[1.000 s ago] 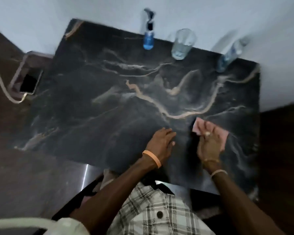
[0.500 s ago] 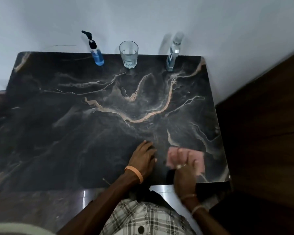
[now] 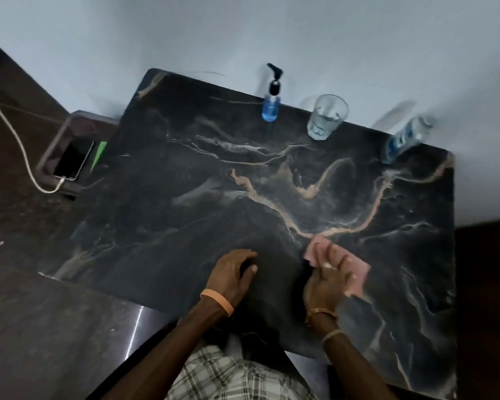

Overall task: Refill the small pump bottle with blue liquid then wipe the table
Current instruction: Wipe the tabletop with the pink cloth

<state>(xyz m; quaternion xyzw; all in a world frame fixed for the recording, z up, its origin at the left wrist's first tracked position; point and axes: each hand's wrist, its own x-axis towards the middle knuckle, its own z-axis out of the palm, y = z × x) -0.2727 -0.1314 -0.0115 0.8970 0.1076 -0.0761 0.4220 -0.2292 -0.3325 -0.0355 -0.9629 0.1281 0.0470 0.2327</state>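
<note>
Far out to the left of the left hand [image 3: 231, 277], a phone [image 3: 70, 160] is lying in a small tray, off the table [image 3: 171, 226]. The left hand is resting on the table near its front edge, fingers loosely bent and holding nothing, bracing the body. Well beyond it, at the back edge, the small pump bottle [image 3: 271, 103] is standing upright with blue liquid in it and its pump on, so the refill is looking finished. A glass [image 3: 326, 116] is standing just right of that. Just beside the left hand, the right hand [image 3: 326, 284] is pressing a pink cloth [image 3: 358, 277] flat under spread fingers, not gripping it. Far beyond the cloth, to the right, a clear bottle [image 3: 404, 140] is standing at the back corner. For a good wipe, the palm should be bearing down evenly, sweeping overlapping strokes outward and stopping short of the three things at the back.
</note>
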